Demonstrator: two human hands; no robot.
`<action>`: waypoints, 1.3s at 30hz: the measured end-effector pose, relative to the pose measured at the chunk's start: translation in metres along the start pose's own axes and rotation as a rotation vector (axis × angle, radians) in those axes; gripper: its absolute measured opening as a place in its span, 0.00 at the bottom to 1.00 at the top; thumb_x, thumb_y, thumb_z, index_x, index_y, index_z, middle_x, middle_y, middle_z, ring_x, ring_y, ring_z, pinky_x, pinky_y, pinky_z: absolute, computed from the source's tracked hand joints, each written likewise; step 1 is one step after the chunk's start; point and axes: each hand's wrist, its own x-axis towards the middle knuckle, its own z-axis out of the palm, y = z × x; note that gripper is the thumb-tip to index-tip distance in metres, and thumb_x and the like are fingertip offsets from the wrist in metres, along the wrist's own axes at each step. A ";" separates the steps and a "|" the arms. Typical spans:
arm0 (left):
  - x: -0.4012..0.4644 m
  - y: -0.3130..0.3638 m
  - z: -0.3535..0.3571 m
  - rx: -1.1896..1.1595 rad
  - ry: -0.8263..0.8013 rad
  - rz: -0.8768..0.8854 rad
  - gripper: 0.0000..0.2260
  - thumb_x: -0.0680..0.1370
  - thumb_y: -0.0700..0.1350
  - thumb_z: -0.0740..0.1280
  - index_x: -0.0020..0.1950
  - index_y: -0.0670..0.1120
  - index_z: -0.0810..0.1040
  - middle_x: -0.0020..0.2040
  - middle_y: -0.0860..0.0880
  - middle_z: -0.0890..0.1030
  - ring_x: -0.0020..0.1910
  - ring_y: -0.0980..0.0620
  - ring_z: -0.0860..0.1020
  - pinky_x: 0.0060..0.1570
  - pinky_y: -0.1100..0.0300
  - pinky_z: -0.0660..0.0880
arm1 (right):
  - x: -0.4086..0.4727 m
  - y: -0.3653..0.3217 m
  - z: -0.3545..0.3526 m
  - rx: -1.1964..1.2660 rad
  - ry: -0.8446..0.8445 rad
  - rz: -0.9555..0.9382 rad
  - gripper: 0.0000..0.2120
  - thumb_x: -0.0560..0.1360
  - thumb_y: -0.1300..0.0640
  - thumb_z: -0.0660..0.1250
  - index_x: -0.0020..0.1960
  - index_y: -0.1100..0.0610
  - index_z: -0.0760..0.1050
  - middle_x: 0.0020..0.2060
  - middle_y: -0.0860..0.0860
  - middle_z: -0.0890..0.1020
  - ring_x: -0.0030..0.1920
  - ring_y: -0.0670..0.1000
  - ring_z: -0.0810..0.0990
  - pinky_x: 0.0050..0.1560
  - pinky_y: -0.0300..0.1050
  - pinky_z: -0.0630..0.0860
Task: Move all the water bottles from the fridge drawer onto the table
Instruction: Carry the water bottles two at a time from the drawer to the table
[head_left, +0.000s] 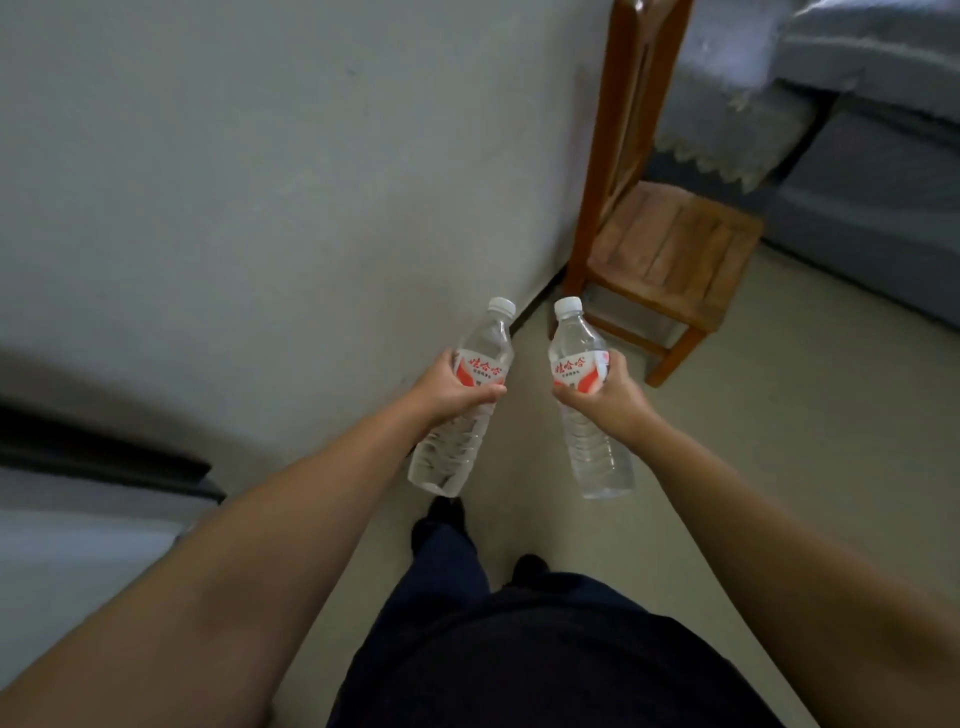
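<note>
Dark navy cloth fills the near edge at six o'clock: the person's trousers (519, 654), with one dark shoe (441, 514) showing just beyond them on the pale floor (779, 441). Both bare forearms reach forward from the lower corners, converging toward the centre of the view.

The left hand (447, 397) is turned with its back up, fingers and thumb curled round the labelled waist of the left bottle (462, 410). That bottle is clear plastic with a red and white label and a white cap; it tilts so the cap points toward one o'clock, while its ribbed lower body hangs below the hand toward seven o'clock. The right hand (605, 397) grips the right bottle (587, 405) in the same way, fingers wrapped round the label. This bottle leans the opposite way, cap toward eleven o'clock, base toward five o'clock. The two caps stand near each other but apart, and the bottles do not touch. Both are held in the air above the floor.

At nine o'clock lies a blurred grey surface with a dark edge (104, 457); what it is cannot be told. Beyond the hands, a plain grey wall (260, 182) fills the upper left. At one o'clock stands a wooden chair (670, 244), and past it, at two o'clock, a grey sofa (872, 171) with a lace-edged cover.
</note>
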 end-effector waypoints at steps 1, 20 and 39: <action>0.011 0.007 0.002 0.025 -0.050 0.007 0.30 0.64 0.54 0.78 0.60 0.52 0.67 0.54 0.50 0.77 0.52 0.50 0.78 0.55 0.50 0.77 | 0.004 0.002 -0.004 0.035 0.024 0.025 0.36 0.68 0.47 0.75 0.68 0.47 0.59 0.45 0.43 0.75 0.42 0.43 0.78 0.33 0.35 0.75; 0.182 0.152 0.049 0.476 -0.574 0.234 0.34 0.66 0.52 0.77 0.67 0.48 0.66 0.55 0.49 0.77 0.53 0.50 0.78 0.56 0.51 0.77 | 0.046 -0.003 -0.059 0.413 0.553 0.209 0.31 0.70 0.53 0.75 0.65 0.52 0.60 0.52 0.50 0.76 0.48 0.46 0.78 0.44 0.41 0.78; 0.250 0.321 0.364 0.681 -0.778 0.350 0.34 0.65 0.53 0.77 0.66 0.47 0.67 0.53 0.49 0.79 0.48 0.52 0.80 0.40 0.61 0.77 | 0.067 0.123 -0.311 0.424 0.940 0.456 0.31 0.66 0.46 0.76 0.62 0.51 0.63 0.44 0.41 0.75 0.42 0.43 0.76 0.40 0.39 0.71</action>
